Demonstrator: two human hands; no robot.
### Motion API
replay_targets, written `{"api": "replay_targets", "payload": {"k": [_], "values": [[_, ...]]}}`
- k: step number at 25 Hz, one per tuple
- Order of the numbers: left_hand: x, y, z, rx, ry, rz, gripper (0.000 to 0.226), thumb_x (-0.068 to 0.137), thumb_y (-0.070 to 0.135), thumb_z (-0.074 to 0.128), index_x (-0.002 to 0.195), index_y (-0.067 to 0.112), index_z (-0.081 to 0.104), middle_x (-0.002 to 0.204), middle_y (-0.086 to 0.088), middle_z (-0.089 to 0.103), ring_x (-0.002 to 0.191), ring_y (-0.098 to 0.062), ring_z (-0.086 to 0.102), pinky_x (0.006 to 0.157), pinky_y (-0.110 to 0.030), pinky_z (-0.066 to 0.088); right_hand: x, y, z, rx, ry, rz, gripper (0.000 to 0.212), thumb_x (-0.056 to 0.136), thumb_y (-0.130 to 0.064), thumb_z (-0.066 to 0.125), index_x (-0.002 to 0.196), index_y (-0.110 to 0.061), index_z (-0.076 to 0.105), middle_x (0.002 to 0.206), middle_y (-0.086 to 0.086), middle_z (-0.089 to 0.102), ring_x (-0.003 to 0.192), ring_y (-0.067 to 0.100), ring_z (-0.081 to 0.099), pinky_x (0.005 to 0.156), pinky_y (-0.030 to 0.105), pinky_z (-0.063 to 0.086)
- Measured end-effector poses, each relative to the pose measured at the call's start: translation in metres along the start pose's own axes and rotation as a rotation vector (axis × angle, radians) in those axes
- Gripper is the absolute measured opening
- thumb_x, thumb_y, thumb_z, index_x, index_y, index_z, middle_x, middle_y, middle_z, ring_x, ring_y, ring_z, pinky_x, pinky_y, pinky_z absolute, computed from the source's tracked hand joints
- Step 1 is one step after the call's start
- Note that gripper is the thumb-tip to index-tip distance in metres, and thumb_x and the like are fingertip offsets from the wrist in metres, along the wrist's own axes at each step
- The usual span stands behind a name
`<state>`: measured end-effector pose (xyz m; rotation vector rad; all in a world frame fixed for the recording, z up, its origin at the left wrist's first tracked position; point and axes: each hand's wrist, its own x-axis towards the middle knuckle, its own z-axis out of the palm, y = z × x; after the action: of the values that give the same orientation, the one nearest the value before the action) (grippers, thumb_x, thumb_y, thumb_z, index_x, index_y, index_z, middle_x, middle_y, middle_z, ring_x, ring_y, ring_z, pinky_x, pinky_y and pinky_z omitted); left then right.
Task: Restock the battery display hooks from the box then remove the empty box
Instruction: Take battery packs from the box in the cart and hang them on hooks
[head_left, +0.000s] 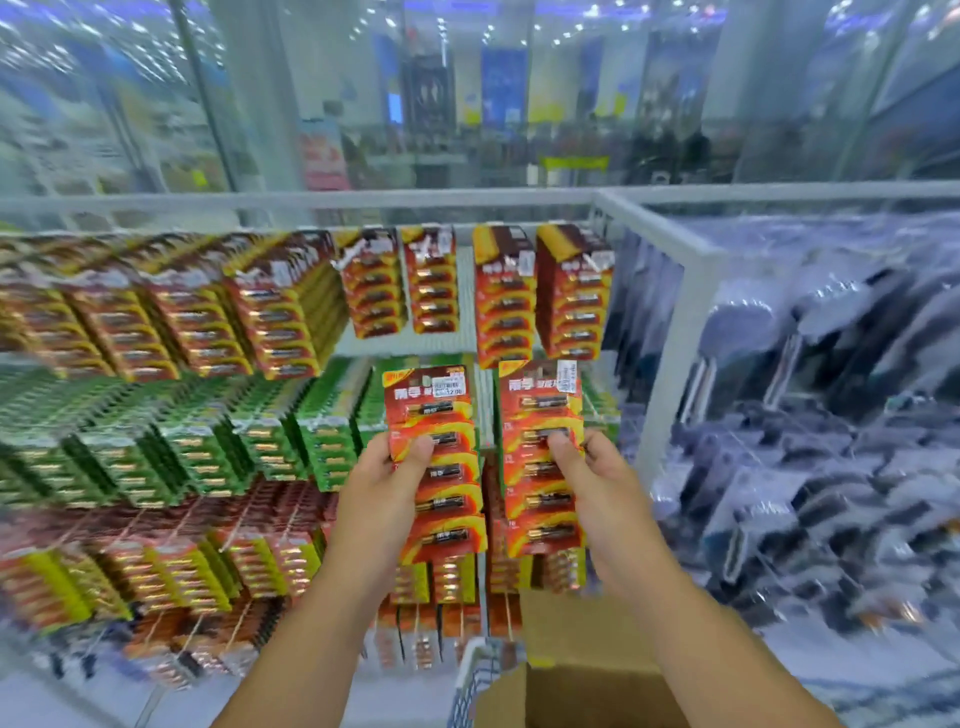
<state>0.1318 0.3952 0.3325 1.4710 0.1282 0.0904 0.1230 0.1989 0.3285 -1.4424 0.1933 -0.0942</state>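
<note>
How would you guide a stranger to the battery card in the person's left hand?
Start at the white display rack of hanging batteries. In front of its green row, two hands hold up red cards. Pick the lower, tilted battery card, gripped by the left hand.

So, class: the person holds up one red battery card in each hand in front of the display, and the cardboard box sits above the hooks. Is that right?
Not quite. The head view shows the left hand and the right hand each holding a red battery card in front of the display, but the cardboard box sits below the hands at the bottom of the picture, not above the hooks.
</note>
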Motion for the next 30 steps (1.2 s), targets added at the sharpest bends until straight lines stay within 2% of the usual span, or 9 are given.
{"api": "replay_targets", "payload": {"k": [3,9,12,15,19,21,24,25,30], "values": [[0.025,0.030,-0.021,-0.036,0.039,0.060,0.022,0.101,0.041,0.063,0.120,0.031,0.069,0.103,0.002,0.081,0.091,-0.022,0.080,0.081,-0.047,0.063,0.019,-0.028,0.042,0.018,-0.029,-0.063,0.023,0.102,-0.041,0.061,0.115,-0.025,0.069,0.101,-0.006,0.080,0.092,0.016,0.078,0.078,0.039,0.063],[0.099,0.063,-0.060,-0.010,0.068,0.131,0.020,0.101,0.048,0.063,0.116,0.036,0.068,0.103,0.008,0.081,0.092,-0.019,0.079,0.082,-0.048,0.063,0.082,-0.046,0.118,-0.104,0.018,-0.110,0.068,0.092,-0.069,0.060,0.147,-0.031,0.052,0.147,-0.011,0.057,0.137,0.019,0.053,0.111,0.051,0.048],[0.133,0.067,-0.070,0.020,0.039,0.154,0.046,0.085,0.074,0.065,0.119,0.043,0.067,0.113,0.012,0.078,0.105,-0.021,0.075,0.091,-0.055,0.060,0.110,-0.045,0.142,-0.092,0.038,-0.141,0.103,0.062,-0.095,0.061,0.145,-0.035,0.052,0.148,-0.009,0.058,0.135,0.022,0.056,0.108,0.056,0.050],[0.158,0.061,-0.073,0.048,-0.005,0.190,0.042,0.084,0.078,0.062,0.113,0.048,0.068,0.114,0.015,0.076,0.110,-0.018,0.072,0.094,-0.055,0.058,0.132,-0.041,0.152,-0.065,0.092,-0.153,0.124,0.039,-0.106,0.057,0.141,-0.036,0.055,0.146,-0.007,0.061,0.132,0.025,0.060,0.105,0.058,0.052],[0.176,0.048,-0.073,0.019,0.008,0.148,0.089,0.064,0.098,0.060,0.137,0.048,0.056,0.136,0.016,0.067,0.127,-0.021,0.065,0.101,-0.055,0.055,0.143,-0.039,0.159,-0.054,0.114,-0.130,0.121,0.043,-0.104,0.058,0.142,-0.034,0.054,0.144,-0.006,0.062,0.131,0.025,0.061,0.104,0.057,0.053],[0.175,0.049,-0.073,-0.008,0.000,0.158,0.080,0.071,0.091,0.061,0.137,0.046,0.057,0.133,0.016,0.069,0.123,-0.020,0.067,0.099,-0.054,0.057,0.141,-0.045,0.162,-0.077,0.105,-0.111,0.098,0.063,-0.091,0.060,0.141,-0.033,0.055,0.141,-0.007,0.063,0.128,0.024,0.061,0.103,0.056,0.054],[0.175,0.055,-0.071,-0.012,0.001,0.160,0.040,0.096,0.063,0.062,0.129,0.040,0.064,0.117,0.014,0.077,0.107,-0.018,0.075,0.090,-0.051,0.062,0.151,-0.045,0.164,-0.094,0.106,-0.075,0.052,0.093,-0.066,0.060,0.131,-0.032,0.061,0.128,-0.009,0.068,0.117,0.020,0.065,0.099,0.052,0.057],[0.173,0.057,-0.070,-0.008,0.012,0.156,0.032,0.099,0.056,0.061,0.126,0.039,0.065,0.113,0.013,0.078,0.103,-0.018,0.076,0.087,-0.051,0.063,0.153,-0.045,0.164,-0.092,0.105,-0.068,0.051,0.092,-0.068,0.061,0.128,-0.033,0.063,0.125,-0.010,0.069,0.116,0.020,0.066,0.098,0.052,0.057],[0.171,0.060,-0.075,-0.013,0.036,0.130,0.018,0.103,0.048,0.059,0.115,0.039,0.069,0.103,0.011,0.080,0.091,-0.017,0.079,0.078,-0.050,0.065,0.173,-0.028,0.170,-0.089,0.115,-0.097,0.117,0.044,-0.106,0.057,0.136,-0.034,0.058,0.140,-0.007,0.064,0.127,0.025,0.063,0.100,0.058,0.056]]}}
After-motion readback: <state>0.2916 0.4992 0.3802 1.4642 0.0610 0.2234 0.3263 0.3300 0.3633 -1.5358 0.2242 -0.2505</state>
